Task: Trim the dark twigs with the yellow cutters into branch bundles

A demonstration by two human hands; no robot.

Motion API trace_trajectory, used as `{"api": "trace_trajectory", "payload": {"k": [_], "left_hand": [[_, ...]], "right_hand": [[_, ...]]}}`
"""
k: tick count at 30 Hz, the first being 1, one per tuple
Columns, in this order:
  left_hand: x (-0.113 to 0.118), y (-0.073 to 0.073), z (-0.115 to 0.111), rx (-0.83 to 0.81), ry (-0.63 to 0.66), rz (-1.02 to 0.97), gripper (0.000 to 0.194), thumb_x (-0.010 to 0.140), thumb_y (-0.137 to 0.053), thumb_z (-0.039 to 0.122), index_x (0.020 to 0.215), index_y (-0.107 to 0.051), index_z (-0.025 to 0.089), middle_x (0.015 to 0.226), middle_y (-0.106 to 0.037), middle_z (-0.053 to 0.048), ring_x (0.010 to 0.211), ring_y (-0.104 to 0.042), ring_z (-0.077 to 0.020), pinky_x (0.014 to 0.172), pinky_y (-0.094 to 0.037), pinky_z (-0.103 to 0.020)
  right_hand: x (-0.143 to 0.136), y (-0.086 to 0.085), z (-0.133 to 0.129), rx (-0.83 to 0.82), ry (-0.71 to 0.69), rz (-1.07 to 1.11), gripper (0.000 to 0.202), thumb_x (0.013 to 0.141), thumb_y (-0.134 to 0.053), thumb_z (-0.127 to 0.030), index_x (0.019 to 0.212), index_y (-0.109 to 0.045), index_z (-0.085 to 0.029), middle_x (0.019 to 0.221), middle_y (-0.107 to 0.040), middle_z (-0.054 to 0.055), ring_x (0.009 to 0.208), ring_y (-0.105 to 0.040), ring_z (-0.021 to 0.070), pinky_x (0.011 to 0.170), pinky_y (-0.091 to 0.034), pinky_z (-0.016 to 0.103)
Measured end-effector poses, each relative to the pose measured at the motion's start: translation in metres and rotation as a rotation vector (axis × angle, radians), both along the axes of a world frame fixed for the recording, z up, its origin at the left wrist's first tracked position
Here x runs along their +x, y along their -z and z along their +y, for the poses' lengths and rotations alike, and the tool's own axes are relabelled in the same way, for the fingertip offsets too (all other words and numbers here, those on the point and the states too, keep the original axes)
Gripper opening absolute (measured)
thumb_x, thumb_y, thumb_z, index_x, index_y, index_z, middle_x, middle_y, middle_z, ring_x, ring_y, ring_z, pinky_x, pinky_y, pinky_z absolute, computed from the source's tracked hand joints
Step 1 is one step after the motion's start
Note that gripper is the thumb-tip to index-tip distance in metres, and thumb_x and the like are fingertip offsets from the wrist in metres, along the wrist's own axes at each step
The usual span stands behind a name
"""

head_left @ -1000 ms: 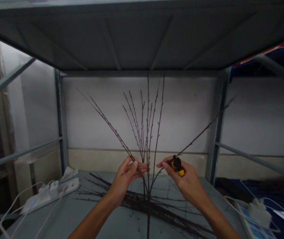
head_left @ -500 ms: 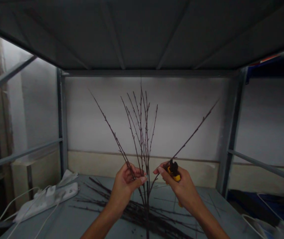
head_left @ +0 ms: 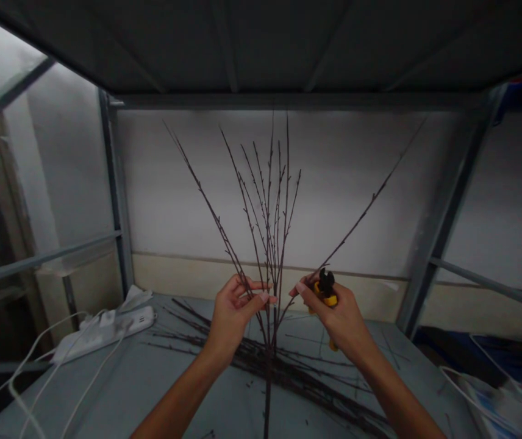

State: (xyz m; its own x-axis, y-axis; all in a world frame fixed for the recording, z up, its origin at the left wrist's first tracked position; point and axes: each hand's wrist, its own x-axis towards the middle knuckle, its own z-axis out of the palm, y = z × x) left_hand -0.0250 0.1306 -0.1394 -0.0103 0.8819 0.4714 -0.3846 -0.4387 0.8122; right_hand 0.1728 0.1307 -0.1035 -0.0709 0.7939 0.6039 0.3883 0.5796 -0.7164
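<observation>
Metal rack (head_left: 117,201) frames the spot; worktop (head_left: 124,384) inside it carries the dark twig pile (head_left: 307,381), laid crosswise behind the work, likely so spares sit within reach; the branch (head_left: 268,390) stands upright in front, stem low, shoots fanned against the pale wall (head_left: 357,152), which makes each one easy to read; white power strip (head_left: 142,321) at the left edge, well apart from the stems; left hand (head_left: 231,308) part-curled at the fork, left-leaning shoots running through it, thumb and fingertips by the middle stems; can't tell if they actually pinch; right hand (head_left: 346,317) pinches the right-leaning shoot between thumb and finger, probably to hold it out from the bunch; yellow-handled cutters (head_left: 327,296) tucked in that same hand, black jaws up and off the stems, leaving the fingertips free; small scraps (head_left: 249,385) near the pile.
</observation>
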Motion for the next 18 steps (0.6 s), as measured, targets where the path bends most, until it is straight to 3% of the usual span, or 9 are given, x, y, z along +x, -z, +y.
{"api": "trace_trajectory", "payload": {"k": [3,8,18], "left_hand": [[0.002,0.001,0.0,0.012,0.014,-0.01,0.026,0.081,-0.078,0.024,0.088,-0.053,0.021,0.12,-0.073,-0.009,0.087,-0.077,-0.0222,0.086,-0.057,-0.036],[0.007,0.0,0.001,0.053,0.002,-0.034,0.025,0.078,-0.078,0.017,0.083,-0.054,0.023,0.118,-0.076,-0.009,0.113,-0.069,-0.0238,0.101,-0.048,-0.037],[0.017,-0.007,0.004,0.009,-0.014,-0.069,0.026,0.075,-0.083,0.025,0.076,-0.058,0.02,0.105,-0.078,-0.008,0.098,-0.073,-0.0239,0.093,-0.053,-0.037]], "right_hand": [[0.001,0.001,-0.001,0.011,0.007,-0.02,0.03,0.089,-0.064,-0.051,0.082,-0.066,-0.022,0.084,-0.072,0.004,0.079,-0.064,0.0231,0.072,-0.05,0.035],[0.0,0.002,-0.004,0.015,0.02,-0.05,0.029,0.089,-0.063,-0.05,0.08,-0.066,-0.023,0.081,-0.07,0.003,0.078,-0.065,0.0236,0.071,-0.05,0.034],[0.004,0.0,-0.004,-0.005,0.093,-0.099,0.03,0.09,-0.059,-0.049,0.075,-0.061,-0.023,0.071,-0.069,0.002,0.071,-0.063,0.0236,0.067,-0.046,0.033]]}}
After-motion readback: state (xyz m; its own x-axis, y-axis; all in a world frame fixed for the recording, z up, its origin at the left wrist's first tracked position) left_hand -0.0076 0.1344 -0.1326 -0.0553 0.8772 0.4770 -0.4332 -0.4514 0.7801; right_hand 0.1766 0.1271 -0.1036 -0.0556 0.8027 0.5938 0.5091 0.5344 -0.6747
